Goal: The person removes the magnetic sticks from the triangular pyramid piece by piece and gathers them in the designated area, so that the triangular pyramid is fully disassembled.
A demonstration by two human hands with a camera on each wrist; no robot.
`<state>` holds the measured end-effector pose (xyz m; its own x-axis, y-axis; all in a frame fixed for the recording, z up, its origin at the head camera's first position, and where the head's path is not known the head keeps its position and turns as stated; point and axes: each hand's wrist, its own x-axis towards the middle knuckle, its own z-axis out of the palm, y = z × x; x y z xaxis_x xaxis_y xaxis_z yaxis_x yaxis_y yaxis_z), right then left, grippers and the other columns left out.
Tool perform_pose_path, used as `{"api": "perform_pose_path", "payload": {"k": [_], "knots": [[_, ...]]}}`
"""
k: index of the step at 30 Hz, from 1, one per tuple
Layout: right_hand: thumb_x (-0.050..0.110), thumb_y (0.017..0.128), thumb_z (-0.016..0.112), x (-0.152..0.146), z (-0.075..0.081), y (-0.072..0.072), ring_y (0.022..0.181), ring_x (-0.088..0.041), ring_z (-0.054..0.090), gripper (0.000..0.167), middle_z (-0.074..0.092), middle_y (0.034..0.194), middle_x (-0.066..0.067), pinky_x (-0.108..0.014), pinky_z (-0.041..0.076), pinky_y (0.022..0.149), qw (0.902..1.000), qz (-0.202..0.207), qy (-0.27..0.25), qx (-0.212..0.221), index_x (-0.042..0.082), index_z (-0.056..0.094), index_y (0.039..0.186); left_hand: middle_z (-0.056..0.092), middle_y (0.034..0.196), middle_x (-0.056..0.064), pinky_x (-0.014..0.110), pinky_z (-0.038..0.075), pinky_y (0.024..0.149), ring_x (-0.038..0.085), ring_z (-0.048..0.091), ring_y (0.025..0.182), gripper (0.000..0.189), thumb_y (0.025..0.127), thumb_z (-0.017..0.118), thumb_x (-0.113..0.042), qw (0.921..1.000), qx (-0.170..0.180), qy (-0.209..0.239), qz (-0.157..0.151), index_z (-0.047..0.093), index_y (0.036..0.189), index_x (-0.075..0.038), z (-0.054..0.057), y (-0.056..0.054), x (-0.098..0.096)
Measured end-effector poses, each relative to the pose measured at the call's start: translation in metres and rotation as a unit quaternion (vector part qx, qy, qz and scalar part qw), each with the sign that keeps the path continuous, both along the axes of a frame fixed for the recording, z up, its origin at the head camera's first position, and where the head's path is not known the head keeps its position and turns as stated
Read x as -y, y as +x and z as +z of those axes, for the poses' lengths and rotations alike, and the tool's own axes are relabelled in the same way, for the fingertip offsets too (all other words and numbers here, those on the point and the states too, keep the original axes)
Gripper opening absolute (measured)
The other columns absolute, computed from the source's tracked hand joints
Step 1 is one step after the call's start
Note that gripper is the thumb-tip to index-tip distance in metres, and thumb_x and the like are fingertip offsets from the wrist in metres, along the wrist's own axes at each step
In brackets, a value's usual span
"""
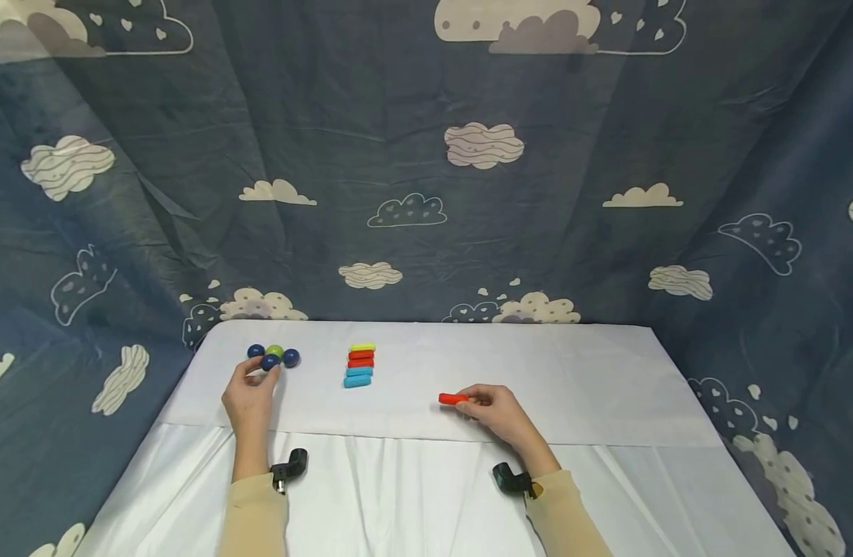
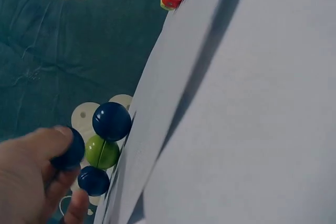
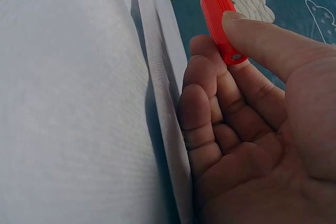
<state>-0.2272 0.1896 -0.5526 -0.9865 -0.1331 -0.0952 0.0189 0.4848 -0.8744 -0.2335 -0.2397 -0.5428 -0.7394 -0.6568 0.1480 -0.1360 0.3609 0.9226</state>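
My left hand (image 1: 250,396) pinches a dark blue ball (image 1: 270,362) between thumb and fingers, at the left of the table. Close around it are a green ball (image 2: 102,152) and two more dark blue balls, one on the left (image 1: 255,350) and one on the right (image 1: 291,357). My right hand (image 1: 499,411) grips a short red stick (image 3: 220,24) with ridged sides and rounded ends, between thumb and fingertips. In the head view this stick points left, close over the white cloth.
Between the hands lies a column of short sticks: a yellow one (image 1: 362,347) at the back, red ones (image 1: 360,359), then blue ones (image 1: 358,376) in front. White cloth (image 1: 537,371) covers the table. A dark curtain (image 1: 412,155) with clouds hangs behind.
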Motion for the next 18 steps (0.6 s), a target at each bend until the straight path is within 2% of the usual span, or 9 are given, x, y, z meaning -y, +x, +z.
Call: {"api": "perform_pose_path", "payload": {"k": [5,7,11,18], "knots": [[0.024,0.094,0.082,0.0014,-0.0007,-0.0004,0.075,-0.016,0.056,0.019,0.073,0.084,0.001,-0.026,0.043,0.064,1.0,-0.003,0.001,0.004,0.013,0.081,0.109,0.075,0.123,0.023,0.047,0.038,0.099,0.036,0.062,0.103,0.043,0.092,0.079,-0.021,0.998,0.036,-0.051,0.01,0.069,0.129,-0.003,-0.0061,-0.0046,0.0067],[0.024,0.094,0.082,0.0011,-0.0005,-0.0001,0.074,-0.016,0.055,0.02,0.072,0.083,0.001,-0.025,0.041,0.063,1.0,-0.001,-0.003,0.003,0.012,0.081,0.109,0.074,0.123,0.025,0.054,0.036,0.106,0.043,0.063,0.11,0.042,0.092,0.079,-0.022,0.997,0.048,-0.059,0.014,0.069,0.128,-0.001,-0.0081,-0.006,0.0076],[0.023,0.093,0.083,0.0,-0.0005,-0.0004,0.072,-0.015,0.051,0.019,0.071,0.081,0.001,-0.024,0.037,0.06,0.9999,0.006,-0.012,0.0,0.011,0.081,0.108,0.074,0.124,0.025,0.056,0.034,0.111,0.045,0.062,0.114,0.04,0.094,0.079,-0.022,0.9957,0.058,-0.07,0.018,0.069,0.126,0.0,-0.0095,-0.0078,0.0066],[0.024,0.093,0.083,-0.0014,-0.0015,-0.0009,0.071,-0.014,0.051,0.019,0.071,0.08,0.002,-0.023,0.036,0.06,0.9998,0.013,-0.016,0.0,0.012,0.081,0.108,0.074,0.121,0.026,0.056,0.034,0.104,0.043,0.058,0.106,0.038,0.093,0.08,-0.02,0.9947,0.053,-0.081,0.033,0.07,0.122,0.001,-0.0104,-0.0092,0.0027]]}}
